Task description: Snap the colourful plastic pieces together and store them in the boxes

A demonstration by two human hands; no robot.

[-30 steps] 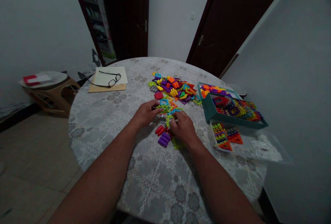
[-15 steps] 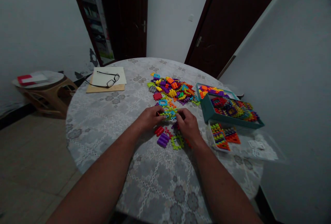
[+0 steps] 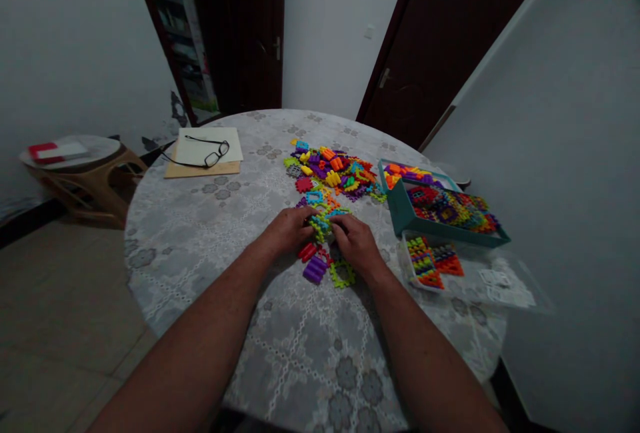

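Between my hands is a cluster of joined green and blue interlocking plastic pieces (image 3: 321, 224). My left hand (image 3: 290, 229) grips its left side, fingers curled round the edge. At the right side, my right hand (image 3: 356, 240) pinches it between thumb and fingers; some fingertips are hidden. Just below lie a red ribbed piece (image 3: 307, 252), a purple ribbed piece (image 3: 315, 270) and a lime-green square frame piece (image 3: 343, 274), all on the tablecloth. A blue square frame piece (image 3: 315, 197) lies right behind the cluster.
Beyond my hands lies a heap of colourful pieces (image 3: 335, 170). To the right stand a teal box (image 3: 400, 213) full of pieces and a clear plastic tray (image 3: 407, 266) with sorted ones. Glasses (image 3: 213, 158) rest on papers at the left of the round table (image 3: 190, 220).
My right hand has moved slightly left, closer to my left hand. The green and blue cluster has turned and now shows a more tilted side.
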